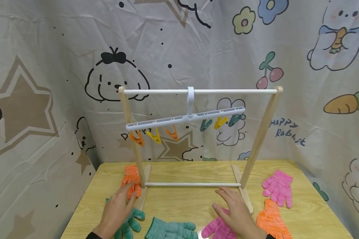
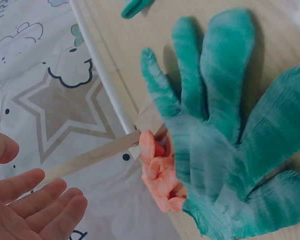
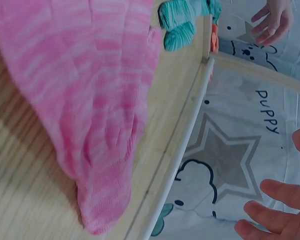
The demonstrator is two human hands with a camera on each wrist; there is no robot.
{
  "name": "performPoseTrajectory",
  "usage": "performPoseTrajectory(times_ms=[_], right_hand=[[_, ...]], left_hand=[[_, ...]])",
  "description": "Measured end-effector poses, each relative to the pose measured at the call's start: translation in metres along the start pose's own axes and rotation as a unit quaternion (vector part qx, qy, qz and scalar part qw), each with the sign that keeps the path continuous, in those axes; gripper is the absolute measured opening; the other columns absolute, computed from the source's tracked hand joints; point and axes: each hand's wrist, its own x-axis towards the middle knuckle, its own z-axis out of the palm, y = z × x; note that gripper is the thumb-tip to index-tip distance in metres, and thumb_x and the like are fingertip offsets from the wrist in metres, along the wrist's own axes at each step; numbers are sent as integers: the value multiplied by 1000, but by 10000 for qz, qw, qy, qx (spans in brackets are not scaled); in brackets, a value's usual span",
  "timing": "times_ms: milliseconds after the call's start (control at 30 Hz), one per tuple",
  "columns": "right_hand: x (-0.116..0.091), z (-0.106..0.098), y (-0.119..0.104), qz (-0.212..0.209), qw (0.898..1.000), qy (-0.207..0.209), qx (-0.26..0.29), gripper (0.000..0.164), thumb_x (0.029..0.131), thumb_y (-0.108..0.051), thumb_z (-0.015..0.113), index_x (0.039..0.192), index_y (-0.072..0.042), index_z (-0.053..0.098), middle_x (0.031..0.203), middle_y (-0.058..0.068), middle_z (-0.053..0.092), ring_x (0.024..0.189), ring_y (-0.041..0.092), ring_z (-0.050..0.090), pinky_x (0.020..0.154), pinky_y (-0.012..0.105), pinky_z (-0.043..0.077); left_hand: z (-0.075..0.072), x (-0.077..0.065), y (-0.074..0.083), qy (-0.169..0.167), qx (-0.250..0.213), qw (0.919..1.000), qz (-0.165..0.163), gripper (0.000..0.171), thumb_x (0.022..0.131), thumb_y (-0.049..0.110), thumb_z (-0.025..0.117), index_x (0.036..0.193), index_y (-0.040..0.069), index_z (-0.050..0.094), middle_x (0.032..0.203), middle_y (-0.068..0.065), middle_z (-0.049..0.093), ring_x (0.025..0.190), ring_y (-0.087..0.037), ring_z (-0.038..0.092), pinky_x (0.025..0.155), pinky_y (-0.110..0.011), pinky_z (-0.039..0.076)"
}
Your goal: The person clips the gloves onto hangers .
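Observation:
My left hand [image 1: 116, 209] hovers over a green glove [image 1: 128, 223] at the table's left, its fingers loosely extended and holding nothing. Just beyond its fingertips lies an orange glove [image 1: 132, 179], beside the rack's left foot. Above a pink glove [image 1: 219, 228] is my right hand [image 1: 237, 212], fingers spread and nothing held. Between the hands a second green glove [image 1: 170, 229] lies flat near the front. A white hanger [image 1: 185, 119] hangs tilted from the rack's top bar, its left end lower. Orange, yellow and teal clips [image 1: 220, 122] dangle from it.
The wooden rack [image 1: 260, 139] stands mid-table with a white top bar [image 1: 233, 91] and a lower bar [image 1: 192, 184]. On the right lie another pink glove [image 1: 278, 188] and another orange glove [image 1: 272, 219]. A printed curtain [image 1: 173, 43] hangs behind the table.

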Motion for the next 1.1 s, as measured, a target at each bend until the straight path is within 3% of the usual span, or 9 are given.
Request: performPoseTrajectory(times_ms=[200, 367, 467, 567, 733, 900, 1100], right_hand=[[-3, 9, -8, -113, 9998, -171, 9, 44, 88, -30, 77, 124, -8, 69, 132, 13, 66, 122, 37, 62, 100, 64, 47], [-6, 16, -12, -216, 9995, -233, -48, 43, 87, -30, 77, 125, -10, 69, 131, 10, 67, 122, 34, 62, 100, 62, 48], [-8, 19, -14, -276, 9992, -260, -95, 43, 87, -29, 77, 125, -11, 69, 130, 8, 68, 122, 32, 62, 100, 60, 49], [-9, 23, -16, -403, 9987, -240, -192, 43, 86, -30, 78, 124, -13, 69, 129, 7, 68, 121, 30, 63, 98, 57, 51], [-11, 27, -18, -691, 9970, -144, -325, 44, 83, -30, 80, 122, -13, 70, 126, 6, 69, 119, 28, 64, 95, 53, 53], [-12, 30, -22, -569, 9972, -444, -208, 44, 87, -34, 77, 124, -12, 69, 129, 7, 68, 120, 29, 64, 94, 54, 54], [-13, 33, -25, -555, 9963, -626, -199, 44, 89, -37, 75, 125, -13, 68, 129, 7, 68, 119, 28, 64, 93, 52, 55]], left_hand=[[5, -9, 5, -192, -57, 9998, -49, 41, 98, 24, 65, 136, 9, 62, 134, -18, 65, 77, -23, 69, 58, -37, 53], [11, -15, 12, -413, -116, 9990, -124, 42, 97, 25, 66, 137, 13, 62, 135, -14, 66, 58, -12, 58, 49, -28, 44], [15, -19, 18, -346, -14, 9993, 107, 39, 97, 26, 68, 133, 13, 64, 133, -12, 67, 66, -17, 67, 52, -29, 50], [18, -22, 24, -339, 133, 9986, 379, 36, 96, 27, 69, 129, 13, 66, 131, -9, 69, 87, -21, 74, 62, -34, 57], [24, -29, 32, -573, 153, 9964, 601, 35, 95, 27, 70, 128, 15, 66, 129, -7, 70, 101, -24, 73, 72, -39, 60], [34, -34, 36, -810, 67, 9929, 863, 34, 94, 24, 71, 126, 14, 67, 126, -7, 71, 102, -25, 73, 73, -39, 60], [42, -36, 37, -1440, -58, 9822, 1207, 33, 96, 23, 67, 126, 9, 66, 125, -11, 70, 102, -29, 72, 71, -40, 59]])
